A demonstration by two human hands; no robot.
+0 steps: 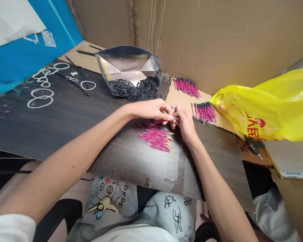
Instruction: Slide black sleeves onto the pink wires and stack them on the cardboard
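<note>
Just toward six o'clock from centre, the loose wires (156, 137) are magenta and gold-tipped, and the spare wires (187, 88) at two and three are magenta, black at one end. At eleven, the box (126, 62) shows silver inside and its tube pieces (133, 90) are black, the cardboard (217, 40) at twelve to one is plain brown, the sheet (35, 64) at ten is blue with white lettering, and the rubber bands (37, 107) at nine are off-white. The tabletop (65, 127) is dark with faint grain, the bag (270, 101) at three is yellow with red print, and the trousers (128, 195) at six to seven are grey, patterned with black doodles.
</note>
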